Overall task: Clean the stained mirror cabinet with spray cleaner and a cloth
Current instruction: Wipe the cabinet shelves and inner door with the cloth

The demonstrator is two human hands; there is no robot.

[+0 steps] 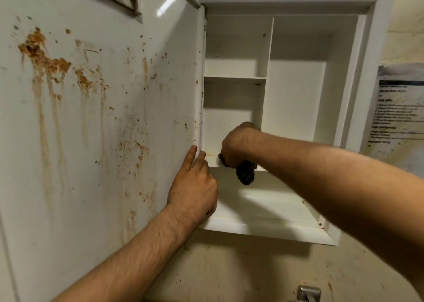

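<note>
Gripping hand (right): the right hand (236,145) reaches in from the right, fingers curled tightly round a dark cloth (245,174), knuckles up.
Cloth: bunched in the fist and pressed onto the floor of the left compartment; its loose end hangs down past the front edge, pointing down and slightly right.
Left hand: the left hand (195,187) rests at the door's lower free edge, 2 fingers (191,156) straight and pointing up along that edge, the other fingers curled; the thumb is hidden.
Door: the door (103,118) stands swung out to the left, long axis upright, its white inner face turned toward the camera.
Stains: brown-orange stains (43,58) sit thickest in the upper left, with runs trailing straight down and specks scattered toward the hinge side.
Cabinet: the cabinet (296,95) is white inside, split by 1 upright divider (270,72); 1 small shelf (234,79) crosses the left compartment.
Surroundings: a printed paper sheet (399,109) hangs on the wall to the right; a metal fitting (307,293) shows at the bottom edge.
</note>
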